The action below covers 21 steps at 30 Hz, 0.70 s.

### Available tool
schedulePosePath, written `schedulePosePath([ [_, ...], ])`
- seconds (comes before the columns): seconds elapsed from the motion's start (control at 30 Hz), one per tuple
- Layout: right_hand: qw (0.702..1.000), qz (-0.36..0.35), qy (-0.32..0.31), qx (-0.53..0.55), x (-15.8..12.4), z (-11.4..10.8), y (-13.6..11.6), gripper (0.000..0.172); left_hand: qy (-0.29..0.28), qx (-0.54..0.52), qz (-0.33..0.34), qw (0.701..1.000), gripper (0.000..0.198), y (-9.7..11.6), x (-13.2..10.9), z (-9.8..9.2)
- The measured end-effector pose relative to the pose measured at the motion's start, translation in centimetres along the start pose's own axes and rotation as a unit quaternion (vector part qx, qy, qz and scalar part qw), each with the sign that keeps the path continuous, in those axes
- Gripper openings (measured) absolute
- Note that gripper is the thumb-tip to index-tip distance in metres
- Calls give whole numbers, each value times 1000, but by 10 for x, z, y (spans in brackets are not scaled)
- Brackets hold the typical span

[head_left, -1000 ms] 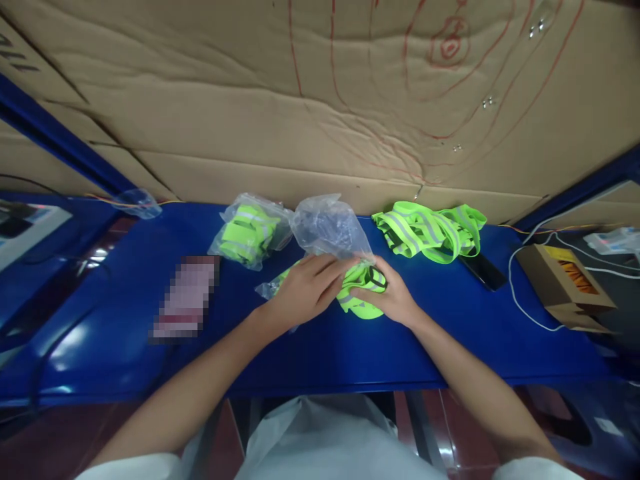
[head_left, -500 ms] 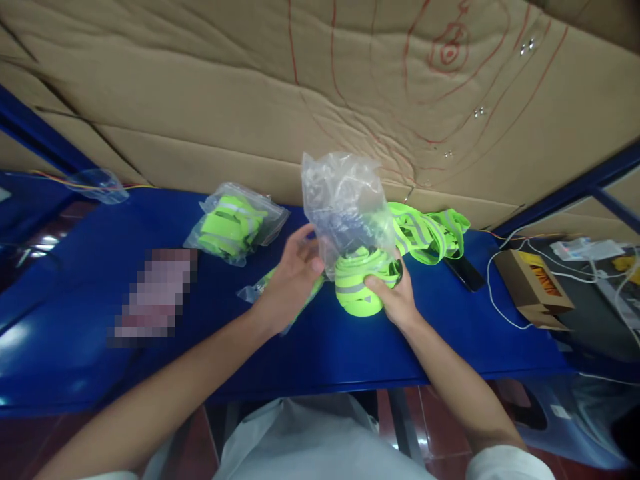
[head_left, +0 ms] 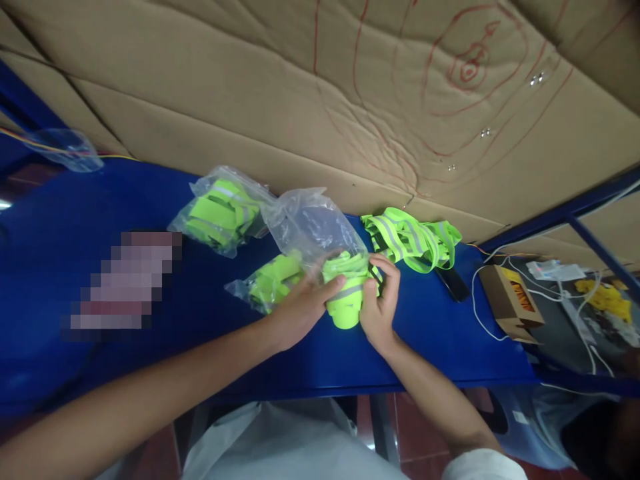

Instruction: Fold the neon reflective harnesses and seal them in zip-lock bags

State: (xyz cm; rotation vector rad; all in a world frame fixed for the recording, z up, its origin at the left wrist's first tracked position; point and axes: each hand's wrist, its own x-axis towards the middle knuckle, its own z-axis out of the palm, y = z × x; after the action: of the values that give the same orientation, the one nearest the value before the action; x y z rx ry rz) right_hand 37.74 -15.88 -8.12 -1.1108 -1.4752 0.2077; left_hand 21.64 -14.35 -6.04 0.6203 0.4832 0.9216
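Observation:
Between my two hands is a folded bundle of neon-yellow reflective straps (head_left: 346,308), its far end inside a clear plastic bag (head_left: 320,223). My left hand (head_left: 305,307) grips the bundle's left side, thumb on top and fingers partly hidden behind it. On the right side, my right hand (head_left: 381,307) holds it with bent fingers and the thumb along its edge. A bagged strap bundle (head_left: 275,280) lies just beyond my left wrist. Another bagged bundle (head_left: 223,213) rests farther back to the left. Loose reflective straps (head_left: 413,239) are heaped beyond my right hand.
A dark phone-like object (head_left: 453,285) lies by the loose straps on the blue table (head_left: 200,360). An open cardboard box (head_left: 513,303) and white cables stand at the right. A pixelated flat item (head_left: 125,283) lies left. A cardboard wall (head_left: 225,100) rises behind.
My left hand has moved right from the bag onto the strap bundle. The bag has tipped down toward the left over the bundle's far end. The camera view has shifted slightly.

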Motion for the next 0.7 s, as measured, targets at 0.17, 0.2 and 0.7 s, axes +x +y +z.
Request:
schedulePosePath([
  [0.17,999,30,22,-9,1,3,-7,17,8,-7,-3,1000,64,2,2,2],
  [0.2,999,42,27,-2,1,4,-8,13,10,-4,-7,1000,60,2,2,2],
  [0.7,983,-75,-94,-136,1,-7,-19,47,41,-49,-19,998,45,13,0,3],
])
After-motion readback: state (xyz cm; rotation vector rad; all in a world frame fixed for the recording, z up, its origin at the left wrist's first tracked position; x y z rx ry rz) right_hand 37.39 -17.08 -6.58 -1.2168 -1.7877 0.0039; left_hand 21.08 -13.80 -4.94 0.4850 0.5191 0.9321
